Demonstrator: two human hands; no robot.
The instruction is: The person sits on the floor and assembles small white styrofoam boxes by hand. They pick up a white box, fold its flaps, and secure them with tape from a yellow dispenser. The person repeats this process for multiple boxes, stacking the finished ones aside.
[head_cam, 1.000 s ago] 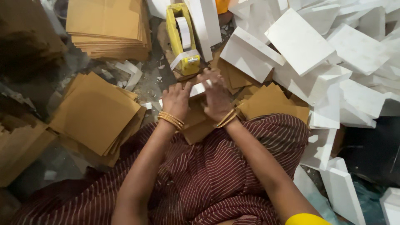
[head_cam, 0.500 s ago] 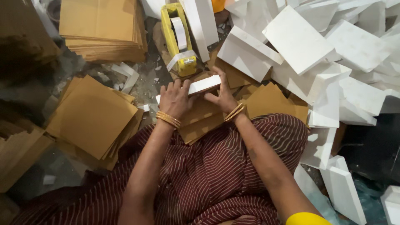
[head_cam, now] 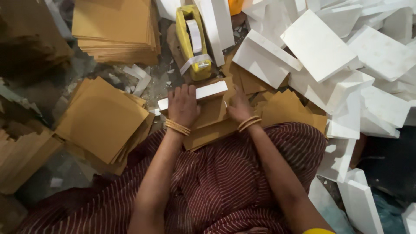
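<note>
A white slab [head_cam: 208, 92] stands on edge on a brown cardboard sheet [head_cam: 212, 121] that rests on my lap. My left hand [head_cam: 183, 105] lies over the slab's left part and presses it down, fingers spread along its top. To the right, my right hand [head_cam: 238, 106] rests on the cardboard below the slab's right end, fingers bent against the sheet. Gold bangles ring both wrists. Just beyond the slab sits a yellow tape dispenser [head_cam: 194, 41] with a strip of white tape hanging from it.
White slabs [head_cam: 329, 47] lie heaped at the right and far side. Stacks of brown cardboard squares [head_cam: 102, 119] sit at the left, with another stack of cardboard squares [head_cam: 115, 28] further back. Scraps litter the grey floor. My striped maroon garment [head_cam: 216, 186] fills the near part of the view.
The slab went from flat under both hands to standing on edge on the cardboard. My right hand slid off it down onto the sheet; my left hand stays on the slab.
</note>
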